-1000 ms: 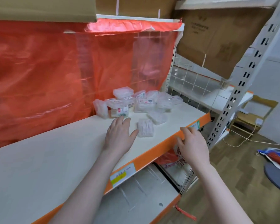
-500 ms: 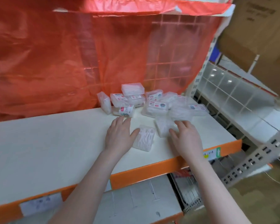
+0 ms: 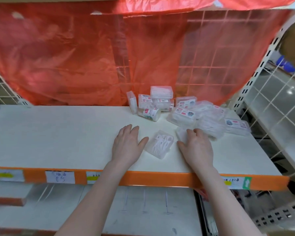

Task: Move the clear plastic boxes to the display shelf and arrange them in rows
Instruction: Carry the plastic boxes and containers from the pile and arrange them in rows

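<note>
A heap of clear plastic boxes [image 3: 186,114] lies at the back right of the white display shelf [image 3: 58,133]. One clear box [image 3: 160,146] lies flat and apart, nearer the front, between my hands. My left hand [image 3: 128,145] rests flat on the shelf just left of it, fingers straight. My right hand [image 3: 197,147] lies over another clear box [image 3: 181,135] at the heap's near edge, its fingers bent on top of it and the thumb spread toward the loose box.
A red plastic sheet [image 3: 109,57] hangs over the wire grid behind the shelf. The shelf's orange front edge [image 3: 160,178] carries paper labels. A white perforated upright [image 3: 255,75] and another wire-backed shelf [image 3: 279,108] stand to the right. A lower shelf [image 3: 143,210] lies beneath.
My right hand left the shelf's orange edge and came onto a box at the heap's near side. The view swung left and closer. My left hand stayed flat.
</note>
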### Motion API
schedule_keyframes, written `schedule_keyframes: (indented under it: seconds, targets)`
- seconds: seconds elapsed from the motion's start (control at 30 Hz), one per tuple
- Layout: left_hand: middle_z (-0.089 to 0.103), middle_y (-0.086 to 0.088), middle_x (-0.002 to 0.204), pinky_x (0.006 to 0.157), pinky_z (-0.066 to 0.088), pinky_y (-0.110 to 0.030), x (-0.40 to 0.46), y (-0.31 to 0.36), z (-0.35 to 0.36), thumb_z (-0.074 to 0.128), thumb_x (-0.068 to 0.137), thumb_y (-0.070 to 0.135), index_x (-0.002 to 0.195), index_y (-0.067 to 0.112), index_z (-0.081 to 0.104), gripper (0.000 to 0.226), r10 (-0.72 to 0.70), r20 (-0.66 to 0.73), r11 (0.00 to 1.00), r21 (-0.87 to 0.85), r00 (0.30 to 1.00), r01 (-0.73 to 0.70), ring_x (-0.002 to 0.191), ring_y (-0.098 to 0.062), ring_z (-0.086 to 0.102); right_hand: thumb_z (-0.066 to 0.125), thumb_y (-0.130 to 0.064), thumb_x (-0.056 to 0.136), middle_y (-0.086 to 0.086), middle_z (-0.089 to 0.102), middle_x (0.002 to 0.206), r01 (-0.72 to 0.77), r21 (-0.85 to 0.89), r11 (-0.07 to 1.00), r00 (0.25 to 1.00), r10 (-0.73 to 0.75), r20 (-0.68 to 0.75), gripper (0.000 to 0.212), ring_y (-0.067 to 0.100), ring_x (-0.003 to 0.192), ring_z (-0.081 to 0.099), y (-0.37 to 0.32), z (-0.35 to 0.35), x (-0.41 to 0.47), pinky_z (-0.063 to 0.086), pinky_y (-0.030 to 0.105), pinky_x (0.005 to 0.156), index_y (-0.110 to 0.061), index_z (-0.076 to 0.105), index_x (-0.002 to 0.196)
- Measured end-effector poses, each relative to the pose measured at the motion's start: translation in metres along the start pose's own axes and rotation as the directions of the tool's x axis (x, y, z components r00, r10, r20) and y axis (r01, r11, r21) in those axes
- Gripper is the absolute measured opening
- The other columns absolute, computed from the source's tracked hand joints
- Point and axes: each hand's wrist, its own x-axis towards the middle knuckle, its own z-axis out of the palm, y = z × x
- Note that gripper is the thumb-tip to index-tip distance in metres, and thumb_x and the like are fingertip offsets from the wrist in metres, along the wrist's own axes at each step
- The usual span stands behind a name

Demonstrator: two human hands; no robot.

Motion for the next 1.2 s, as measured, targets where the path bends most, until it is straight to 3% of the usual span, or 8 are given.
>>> schedule_keyframes:
  seconds: [0.17,0.33,0.57,0.73,0.9,1.0,1.1,1.2]
  targets:
    - [0.032,-0.008,0.15,0.109,0.023,-0.033,0.004,0.004,0.001,0.043,0.095,0.045,0.142,0.014,0.037,0.057,0.01,0.005,1.0,-0.017,1.0,-0.01,0.138,-0.023,0.025,0.062,-0.025,0.082,0.014,0.052,0.13,0.033,0.038,0.999,0.999,-0.033,-0.007,0.044,0.035,0.117,0.043,0.013,-0.004,-0.013,0.033,0.038,0.096,-0.009,0.058,0.123]
    - [0.031,-0.006,0.151,0.11,0.024,-0.033,0.008,0.011,0.0,0.041,0.096,0.046,0.143,0.015,0.035,0.057,0.039,0.015,0.999,-0.034,0.999,-0.038,0.139,-0.021,0.024,0.07,-0.03,0.077,0.015,0.049,0.122,-0.019,0.106,0.994,1.0,0.017,0.015,0.053,0.033,0.114,0.044,0.018,-0.008,-0.02,0.036,0.037,0.093,-0.016,0.057,0.127]
    - [0.036,-0.004,0.147,0.108,0.027,-0.031,0.012,0.02,-0.003,0.04,0.096,0.046,0.143,0.015,0.036,0.056,0.096,0.032,0.995,-0.026,0.995,-0.095,0.136,-0.02,0.028,0.062,-0.029,0.079,0.007,0.06,0.117,-0.004,-0.001,1.0,0.998,0.004,0.06,0.043,0.026,0.113,0.047,0.019,-0.024,-0.017,0.037,0.033,0.092,-0.017,0.06,0.121]
    - [0.038,-0.003,0.146,0.106,0.029,-0.031,0.013,0.023,-0.003,0.04,0.096,0.046,0.142,0.015,0.037,0.055,0.131,0.046,0.991,-0.025,0.99,-0.13,0.135,-0.02,0.031,0.062,-0.035,0.081,-0.003,0.062,0.122,-0.035,0.173,0.984,0.992,0.013,0.126,0.044,0.019,0.113,0.053,0.03,-0.041,-0.021,0.04,0.028,0.089,-0.027,0.059,0.124]
    - [0.039,-0.002,0.146,0.106,0.03,-0.03,0.013,0.027,-0.005,0.04,0.097,0.046,0.142,0.016,0.038,0.055,0.151,0.056,0.988,-0.043,0.987,-0.149,0.134,-0.019,0.032,0.061,-0.03,0.085,-0.007,0.064,0.093,-0.06,0.397,0.916,0.993,0.017,0.113,0.023,0.013,0.087,0.056,0.043,-0.051,-0.024,0.039,0.025,0.071,-0.032,0.064,0.107]
    - [0.039,-0.002,0.146,0.106,0.03,-0.031,0.013,0.031,-0.006,0.04,0.096,0.046,0.142,0.016,0.038,0.055,0.168,0.057,0.985,-0.061,0.984,-0.164,0.134,-0.019,0.033,0.059,-0.025,0.087,-0.004,0.065,0.093,-0.079,0.459,0.885,0.993,0.03,0.112,0.022,0.009,0.085,0.057,0.05,-0.054,-0.023,0.04,0.019,0.068,-0.031,0.064,0.108]
    - [0.038,-0.002,0.147,0.106,0.03,-0.031,0.012,0.034,-0.006,0.04,0.097,0.045,0.142,0.016,0.037,0.055,0.179,0.064,0.981,-0.08,0.982,-0.174,0.134,-0.019,0.032,0.055,-0.023,0.091,-0.005,0.066,0.098,-0.082,0.472,0.878,0.994,0.035,0.108,0.02,0.011,0.091,0.059,0.054,-0.055,-0.023,0.044,0.022,0.074,-0.033,0.064,0.106]
    - [0.039,-0.002,0.146,0.105,0.032,-0.032,0.01,0.039,-0.005,0.041,0.097,0.045,0.142,0.017,0.038,0.054,0.194,0.07,0.978,-0.092,0.978,-0.188,0.134,-0.019,0.033,0.049,-0.02,0.095,-0.001,0.063,0.117,-0.059,0.382,0.922,0.998,0.041,0.054,0.026,0.017,0.108,0.056,0.056,-0.054,-0.021,0.043,0.03,0.089,-0.024,0.064,0.116]
